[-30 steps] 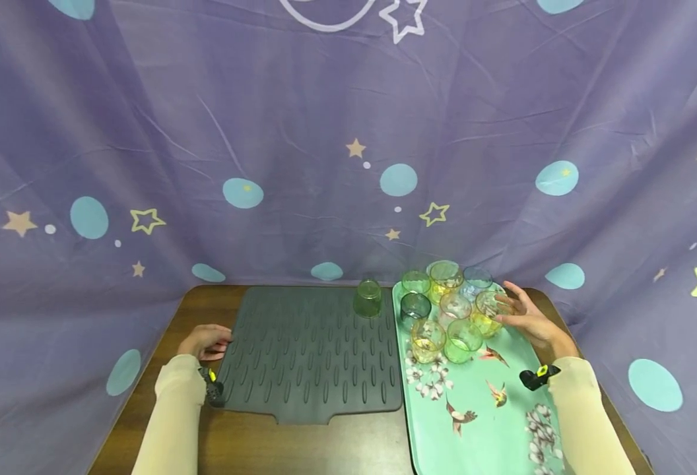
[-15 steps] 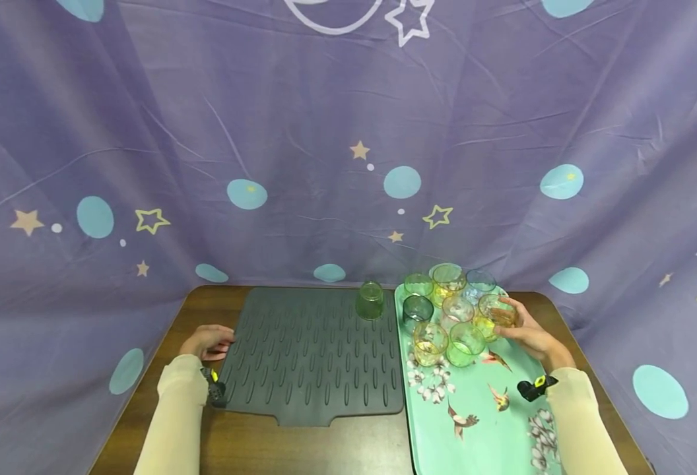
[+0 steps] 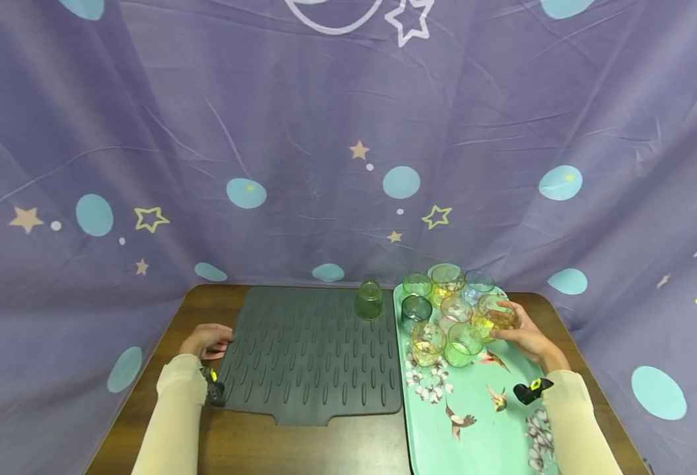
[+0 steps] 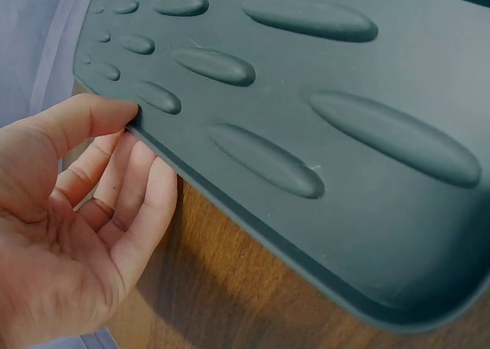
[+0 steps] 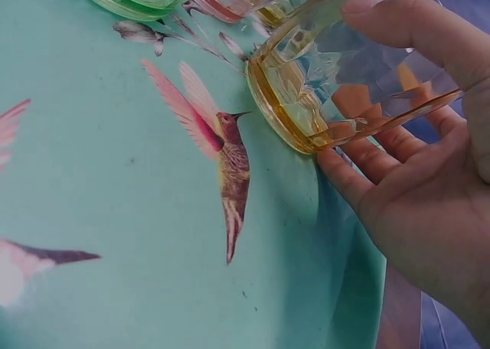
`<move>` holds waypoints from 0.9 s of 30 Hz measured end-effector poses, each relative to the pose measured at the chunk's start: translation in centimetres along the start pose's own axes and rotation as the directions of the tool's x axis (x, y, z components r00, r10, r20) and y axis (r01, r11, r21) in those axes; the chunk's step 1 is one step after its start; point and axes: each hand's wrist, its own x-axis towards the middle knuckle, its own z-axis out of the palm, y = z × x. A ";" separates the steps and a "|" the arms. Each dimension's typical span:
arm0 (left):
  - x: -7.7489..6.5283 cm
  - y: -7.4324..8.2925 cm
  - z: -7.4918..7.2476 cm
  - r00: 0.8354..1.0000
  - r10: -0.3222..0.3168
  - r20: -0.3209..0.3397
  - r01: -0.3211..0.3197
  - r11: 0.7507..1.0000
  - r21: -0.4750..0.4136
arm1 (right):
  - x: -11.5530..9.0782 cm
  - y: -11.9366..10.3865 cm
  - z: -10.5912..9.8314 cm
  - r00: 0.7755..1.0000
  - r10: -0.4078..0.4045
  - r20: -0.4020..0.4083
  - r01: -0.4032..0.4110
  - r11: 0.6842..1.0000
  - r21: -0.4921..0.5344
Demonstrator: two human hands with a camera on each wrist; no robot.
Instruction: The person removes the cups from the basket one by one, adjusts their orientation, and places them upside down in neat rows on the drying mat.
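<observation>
My left hand is at the left edge of a dark grey-green ridged drying mat. In the left wrist view its thumb lies on the rim and the fingers curl beneath, pinching the mat. My right hand grips a yellow glass tumbler on the right side of the glass group. The right wrist view shows the thumb on the near side of this tumbler and fingers behind it; its base is at the tray surface. An upside-down green glass stands on the mat's far right corner.
A mint-green tray with printed birds and flowers lies right of the mat. Several upright coloured glasses crowd its far end, among them a dark one and a green one. A purple curtain hangs behind the wooden table.
My right hand has moved in towards the yellow tumbler, and its fingers and thumb have closed round it. The left hand has stayed at the mat's edge.
</observation>
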 end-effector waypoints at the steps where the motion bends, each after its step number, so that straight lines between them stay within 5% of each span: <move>1: 0.1 0.0 0.0 1.000 -0.001 0.001 0.001 1.000 0.000 | -0.1 0.0 0.0 1.000 -0.002 -0.006 0.002 1.000 0.006; 15: 0.9 -0.3 -0.2 1.000 -0.007 0.005 0.007 1.000 -0.015 | -0.6 -0.8 -0.2 1.000 -0.030 -0.006 0.031 0.989 0.144; 27: 0.7 -0.5 -0.2 1.000 0.005 0.004 -0.005 1.000 -0.026 | -0.2 -1.2 -0.6 0.946 -0.289 0.146 0.181 0.846 0.501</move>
